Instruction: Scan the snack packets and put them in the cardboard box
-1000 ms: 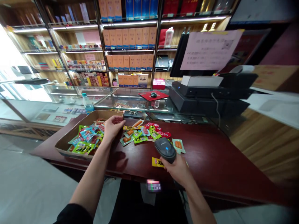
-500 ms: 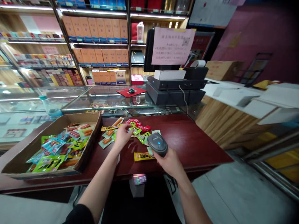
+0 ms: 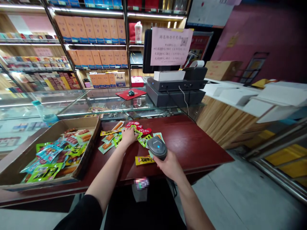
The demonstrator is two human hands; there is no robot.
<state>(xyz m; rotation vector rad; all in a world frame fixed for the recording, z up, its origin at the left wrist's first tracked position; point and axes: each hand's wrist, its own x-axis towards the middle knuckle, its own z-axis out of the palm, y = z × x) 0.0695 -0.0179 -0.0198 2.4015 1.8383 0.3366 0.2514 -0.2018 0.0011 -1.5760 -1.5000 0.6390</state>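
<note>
My right hand (image 3: 170, 165) is wrapped round the handle of a dark grey barcode scanner (image 3: 156, 147), whose top shows a blue light. A yellow snack packet (image 3: 142, 160) lies on the table just below the scanner, partly covered by it. My left hand (image 3: 128, 136) rests over a loose pile of snack packets, fingers reaching forward and a little apart. Around it are red packets (image 3: 145, 131), a green packet (image 3: 144, 141), clear packets of sausages (image 3: 106, 146) and a long yellow packet (image 3: 108, 132). The left fingertips are partly hidden among the packets.
An open cardboard tray (image 3: 82, 163) full of mixed snack packets stands at left on the dark red table (image 3: 192, 140). Behind are a glass counter (image 3: 100, 95), a plastic bottle (image 3: 45, 113), a mouse (image 3: 131, 93) and a till (image 3: 175, 94) with a monitor. White boxes (image 3: 285, 92) are at right.
My left hand has moved forward and slightly right over the pile, its fingers now down among the packets. My right hand still holds the scanner; the whole view has shifted slightly.
</note>
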